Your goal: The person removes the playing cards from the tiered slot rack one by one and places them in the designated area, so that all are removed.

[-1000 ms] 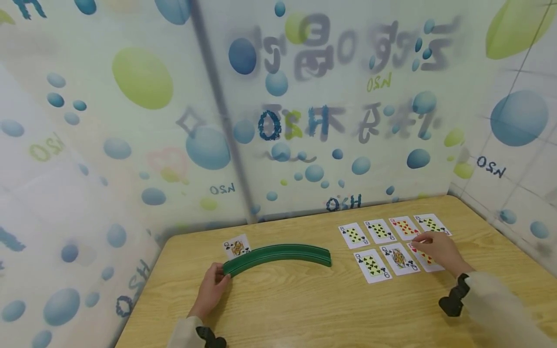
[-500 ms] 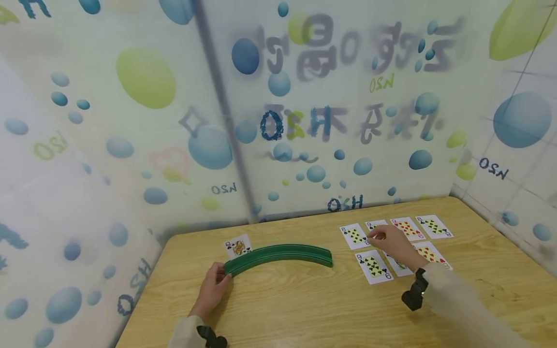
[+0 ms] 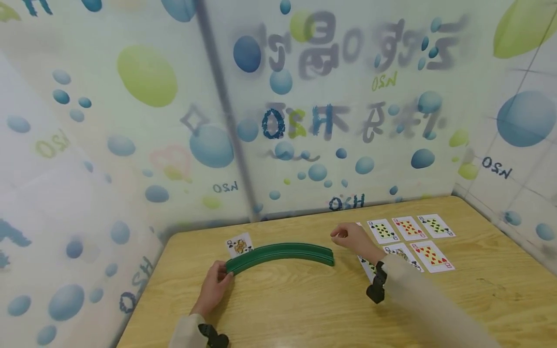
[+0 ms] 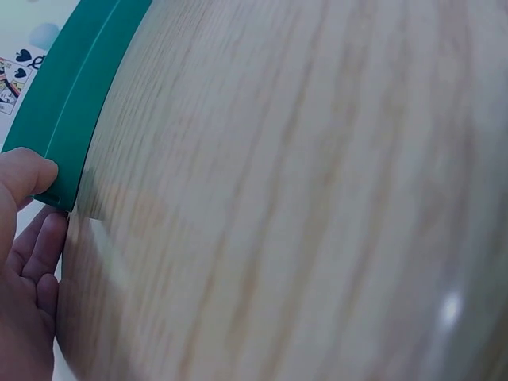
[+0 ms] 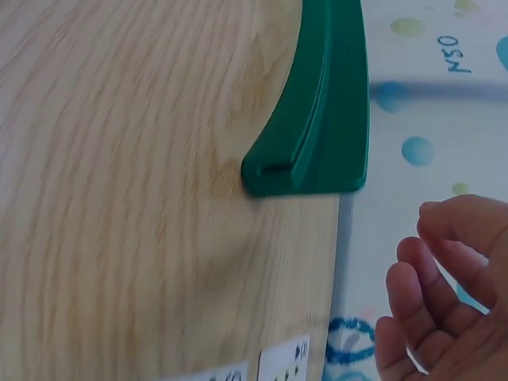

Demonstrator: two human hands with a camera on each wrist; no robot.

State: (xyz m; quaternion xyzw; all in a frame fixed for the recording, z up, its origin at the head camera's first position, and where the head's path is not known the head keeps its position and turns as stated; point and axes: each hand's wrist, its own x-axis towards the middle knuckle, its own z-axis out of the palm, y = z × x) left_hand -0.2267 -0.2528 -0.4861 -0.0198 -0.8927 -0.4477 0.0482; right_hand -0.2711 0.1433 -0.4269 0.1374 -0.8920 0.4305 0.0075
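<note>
A curved green card holder [image 3: 280,252] lies across the middle of the table. My left hand [image 3: 213,285] grips its left end, with the thumb on top in the left wrist view. Behind that end, a queen of spades [image 3: 238,245] shows face out, its lower part hidden by the holder. Just off the holder's right end, my right hand [image 3: 357,240] is raised with loosely bent fingers [image 5: 409,290]. Nothing shows between its thumb and fingers in the right wrist view. From the head, this hand and its forearm partly cover the leftmost cards on the right side.
Two rows of face-up playing cards lie on the table's right side, among them a nine of hearts [image 3: 409,228] and a queen [image 3: 398,252]. A patterned wall [image 3: 304,193] stands directly behind the wooden table [image 3: 278,309].
My right hand has moved left from the right-hand cards, across the rows, to near the holder's right end. My left hand keeps its grip on the other end.
</note>
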